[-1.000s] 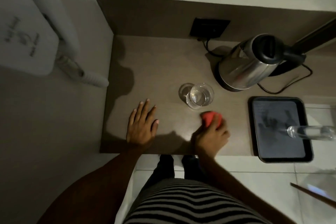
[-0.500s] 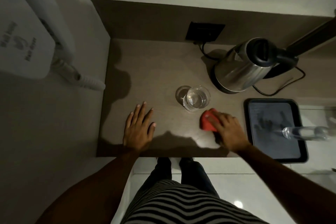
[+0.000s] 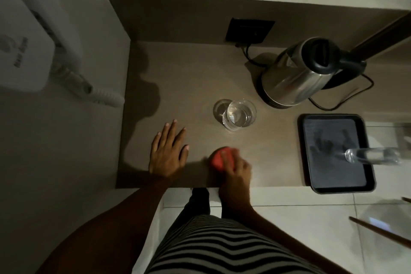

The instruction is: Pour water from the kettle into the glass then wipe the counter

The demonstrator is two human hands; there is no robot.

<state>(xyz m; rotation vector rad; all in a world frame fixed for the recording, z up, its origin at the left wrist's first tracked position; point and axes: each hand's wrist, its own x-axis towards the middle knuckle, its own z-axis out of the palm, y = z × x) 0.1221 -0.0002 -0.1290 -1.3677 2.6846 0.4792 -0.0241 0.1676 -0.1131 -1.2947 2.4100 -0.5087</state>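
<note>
On the brown counter (image 3: 195, 78) stands a clear glass (image 3: 239, 114) with water in it, near the middle. Behind it to the right the steel kettle (image 3: 295, 75) with a black lid sits on its base, cord running to the wall socket. My right hand (image 3: 235, 168) presses a red cloth (image 3: 219, 159) onto the counter near the front edge, below the glass; the hand is blurred. My left hand (image 3: 168, 151) lies flat on the counter with its fingers spread, to the left of the cloth, holding nothing.
A black tray (image 3: 315, 187) sits at the counter's right end with a second clear glass (image 3: 369, 155) lying over it. A black socket plate (image 3: 250, 30) is on the back wall. A white wall unit with a coiled cord (image 3: 104, 95) hangs at the left.
My right hand has slid the red cloth leftward and toward the front edge, away from the tray. My left hand has stayed flat in place.
</note>
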